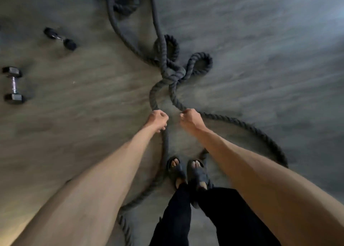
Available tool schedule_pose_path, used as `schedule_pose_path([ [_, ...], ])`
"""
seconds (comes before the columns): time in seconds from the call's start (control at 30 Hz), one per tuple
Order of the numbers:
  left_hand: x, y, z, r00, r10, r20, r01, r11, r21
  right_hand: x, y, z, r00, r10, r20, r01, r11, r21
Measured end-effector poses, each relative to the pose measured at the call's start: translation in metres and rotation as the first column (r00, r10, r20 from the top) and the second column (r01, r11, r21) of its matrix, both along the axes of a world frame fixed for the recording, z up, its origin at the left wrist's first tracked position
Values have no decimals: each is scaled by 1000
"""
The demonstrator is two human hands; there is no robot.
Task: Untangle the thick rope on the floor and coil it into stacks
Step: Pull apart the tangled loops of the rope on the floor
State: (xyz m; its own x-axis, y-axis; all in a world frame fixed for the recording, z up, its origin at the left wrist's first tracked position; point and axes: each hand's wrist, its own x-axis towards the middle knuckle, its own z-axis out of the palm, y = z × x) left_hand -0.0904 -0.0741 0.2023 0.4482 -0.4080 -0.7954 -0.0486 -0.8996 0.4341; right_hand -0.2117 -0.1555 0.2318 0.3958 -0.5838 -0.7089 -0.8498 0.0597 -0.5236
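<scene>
A thick dark braided rope (243, 123) lies tangled on the wooden floor. Its knot (172, 74) sits ahead of me with two loops beside it. My left hand (158, 120) grips one strand that comes down from the knot and runs on past my feet. My right hand (189, 120) grips the other strand, which then sweeps in a wide arc to the right and behind my feet. Two more strands run away from the knot to the top edge. A small coil of rope (125, 0) lies at the far top.
Two dumbbells lie at the left: one (14, 85) near the edge, another (60, 39) farther back. My feet in dark sandals (186, 171) stand inside the rope's arc. Bare floor (270, 50) spreads to the right.
</scene>
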Motion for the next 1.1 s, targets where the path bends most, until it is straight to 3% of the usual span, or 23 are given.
schedule_pose_path([
  [0.23,27,-65,-53,995,-59,80,55,998,43,34,-61,-67,993,-45,-106,53,996,74],
  [0.5,88,-166,-160,911,-115,396,102,993,52,91,-133,-187,989,-46,-137,60,993,102],
  [0.6,104,-200,-195,849,-206,487,213,976,42,105,-152,-225,987,-69,-143,86,989,117],
  [0.7,113,-223,-230,852,-372,369,337,928,156,117,-171,-256,984,-149,-97,162,976,143],
  [0.8,116,-230,-251,898,-352,264,320,934,156,127,-186,-276,938,-342,-53,345,911,227],
  [0.93,132,-227,-236,990,-132,43,131,991,18,133,-199,-266,822,-567,-49,547,763,346],
  [1.1,175,-202,-184,972,116,-205,-129,990,-52,147,-215,-220,728,-681,-80,623,607,493],
])
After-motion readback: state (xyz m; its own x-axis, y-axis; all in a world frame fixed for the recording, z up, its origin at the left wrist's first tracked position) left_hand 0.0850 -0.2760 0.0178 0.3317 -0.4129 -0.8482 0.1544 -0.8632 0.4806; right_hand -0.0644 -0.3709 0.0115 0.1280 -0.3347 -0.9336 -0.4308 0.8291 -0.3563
